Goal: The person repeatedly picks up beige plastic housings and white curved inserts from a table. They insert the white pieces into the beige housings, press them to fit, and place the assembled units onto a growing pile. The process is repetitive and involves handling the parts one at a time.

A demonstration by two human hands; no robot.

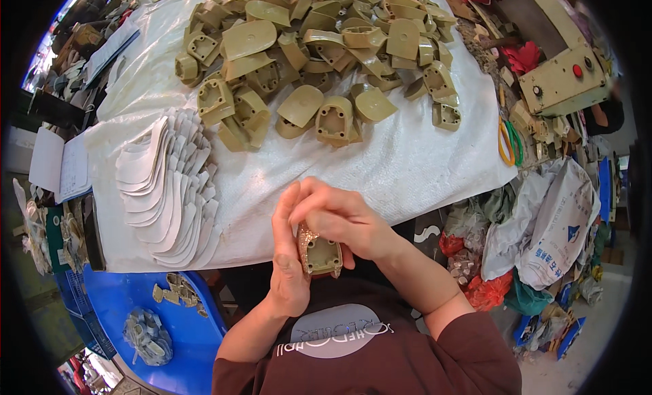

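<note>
In front of my chest I hold an olive plastic shoe heel [322, 256], its hollow, holed end facing up. A strip of glittery gold covering [303, 251] lies along its left side and edge. My left hand [286, 262] grips the heel from the left, fingers pointing up and pressed together. Curled over the heel's far end, my right hand [343, 217] presses there with bent fingers, and some fingertips show at its right side. The far end of the heel is hidden by my fingers. Beyond my hands, a large heap of similar bare heels [301, 104] covers the table.
A fanned stack of white curved pieces [166, 191] lies left on the white sheet [285, 171]. Below it stands a blue basin [197, 340] holding scraps and a bundle. An open notebook [64, 164] is far left. A control box [564, 79] and plastic bags [550, 225] sit right.
</note>
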